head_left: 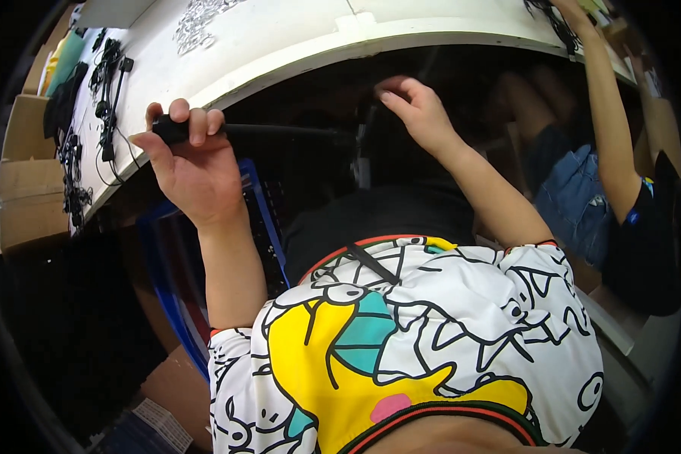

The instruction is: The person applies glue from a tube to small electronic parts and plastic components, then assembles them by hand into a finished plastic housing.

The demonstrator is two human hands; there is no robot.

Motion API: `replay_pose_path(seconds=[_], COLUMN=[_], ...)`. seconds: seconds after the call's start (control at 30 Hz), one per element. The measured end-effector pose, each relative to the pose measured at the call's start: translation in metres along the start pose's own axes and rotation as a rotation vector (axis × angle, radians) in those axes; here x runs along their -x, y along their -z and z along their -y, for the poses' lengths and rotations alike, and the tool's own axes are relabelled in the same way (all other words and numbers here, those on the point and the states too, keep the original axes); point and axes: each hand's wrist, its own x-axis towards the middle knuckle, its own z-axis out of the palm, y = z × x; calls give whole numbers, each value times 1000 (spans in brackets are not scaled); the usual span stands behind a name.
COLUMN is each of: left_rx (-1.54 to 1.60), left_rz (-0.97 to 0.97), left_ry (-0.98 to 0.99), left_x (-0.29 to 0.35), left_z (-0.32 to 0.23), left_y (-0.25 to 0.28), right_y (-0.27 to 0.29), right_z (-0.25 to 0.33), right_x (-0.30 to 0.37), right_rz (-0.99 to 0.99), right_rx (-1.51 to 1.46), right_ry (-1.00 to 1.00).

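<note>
Near the table's left front edge, my left hand (198,170) is closed around the thick black end of a long dark rod (280,131), fingers curled over it and palm turned up. The rod reaches rightward over my lap and fades into the dark; a greyish part (362,155) shows by its far end. My right hand (422,115) is raised beyond and to the right of that end, apart from it. Its fingers are loosely bent, slightly smeared, with a gap at the thumb and nothing visible between them.
On the white table (280,45) lie small shiny metal pieces (199,23) and black cable-like items (107,91). Cardboard boxes (34,181) stand at the left, a blue frame (170,287) below the table. To the right another person's arm (609,113) reaches over black strands (556,26).
</note>
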Motion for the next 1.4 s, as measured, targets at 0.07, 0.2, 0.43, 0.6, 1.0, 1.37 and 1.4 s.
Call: replay_pose_path(seconds=[0.07, 0.2, 0.43, 0.6, 1.0, 1.37, 1.4], left_rx=[-41, 49, -87, -119, -188, -218, -190], left_rz=[0, -17, 1, -6, -5, 146, 154], left_ry=[-12, 4, -114, -137, -248, 224, 262], left_x=[-3, 5, 20, 17, 10, 31, 34], left_z=[0, 13, 9, -13, -64, 2, 13], left_y=[1, -6, -8, -5, 4, 10, 6], right_y=[9, -11, -49, -65, -75, -40, -39], right_z=[29, 49, 12, -32, -53, 102, 114], right_x=[10, 20, 9, 7, 16, -14, -15], right_rz=[-53, 206, 473, 516, 773, 317, 246], right_rx=[254, 300, 356, 532, 865, 171, 160], right_ry=[214, 571, 219, 284, 167, 601, 646])
